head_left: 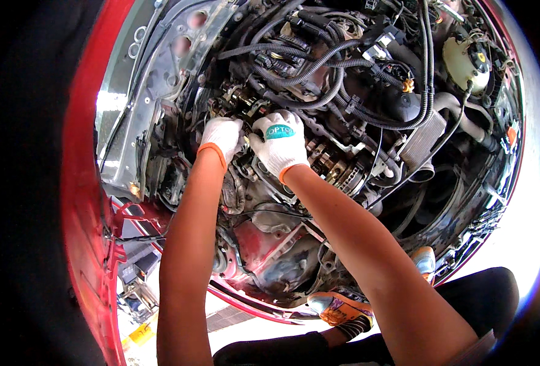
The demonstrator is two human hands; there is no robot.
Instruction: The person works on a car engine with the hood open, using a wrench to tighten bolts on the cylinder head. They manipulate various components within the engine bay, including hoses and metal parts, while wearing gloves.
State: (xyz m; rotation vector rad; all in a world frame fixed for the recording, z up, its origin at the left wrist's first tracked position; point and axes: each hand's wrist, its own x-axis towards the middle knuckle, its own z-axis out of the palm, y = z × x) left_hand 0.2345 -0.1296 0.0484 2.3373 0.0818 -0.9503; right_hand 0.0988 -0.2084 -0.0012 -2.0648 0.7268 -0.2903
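Both my hands wear white knit gloves with orange cuffs and are down on the opened engine in a car's engine bay. My left hand is closed, its fingers curled against the engine at the left end of the exposed valve gear. Just to its right, my right hand is curled shut too, with thumb and fingertips pointing toward the left hand. Whatever lies between the fingertips is hidden by the gloves. Right of my right hand runs a bare camshaft with brownish metal lobes.
Black corrugated hoses loop over the engine's far side. A yellowish reservoir sits at the far right, with a finned metal cooler nearer. Red bodywork borders the left. An orange shoe shows below the bay's near edge.
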